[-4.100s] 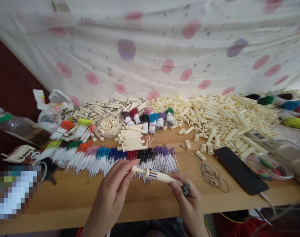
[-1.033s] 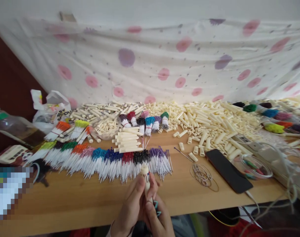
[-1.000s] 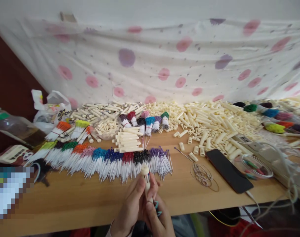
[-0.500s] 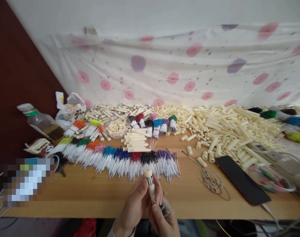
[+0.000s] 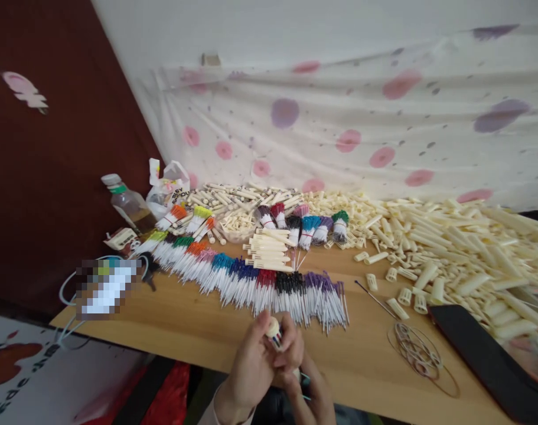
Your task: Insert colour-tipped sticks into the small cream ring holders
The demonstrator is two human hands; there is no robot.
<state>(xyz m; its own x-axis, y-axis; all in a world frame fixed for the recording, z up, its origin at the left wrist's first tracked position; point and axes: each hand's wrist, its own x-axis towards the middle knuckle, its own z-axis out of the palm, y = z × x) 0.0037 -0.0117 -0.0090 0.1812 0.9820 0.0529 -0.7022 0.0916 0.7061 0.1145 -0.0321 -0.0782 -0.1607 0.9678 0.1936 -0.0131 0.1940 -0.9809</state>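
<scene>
In front of me, at the table's near edge, both hands are closed around a cream multicolour pen [image 5: 274,332]. Its rounded cap end points up and away, and coloured sliders show in the slots below the cap. My left hand [image 5: 250,365] grips the upper barrel between thumb and fingers. Lower down, my right hand [image 5: 305,386] is closed on the bottom part, which its fingers mostly hide. A thin teal strand [image 5: 305,378] shows at the right hand. Just beyond lies a row of white refills with coloured tops [image 5: 251,283], with a stack of cream pen barrels [image 5: 269,251] behind it.
Banded refill bundles [image 5: 310,229] stand behind the barrels. Loose cream pen parts [image 5: 455,248] heap along the wall to the right. Rubber bands [image 5: 417,348] and a black phone [image 5: 476,360] lie at right. A bottle [image 5: 131,203] and plastic bag [image 5: 169,189] stand back left.
My view has turned left, so the table's things appear farther right. The pen has tilted and sits lower in my hands, with more of its barrel covered by my fingers.
</scene>
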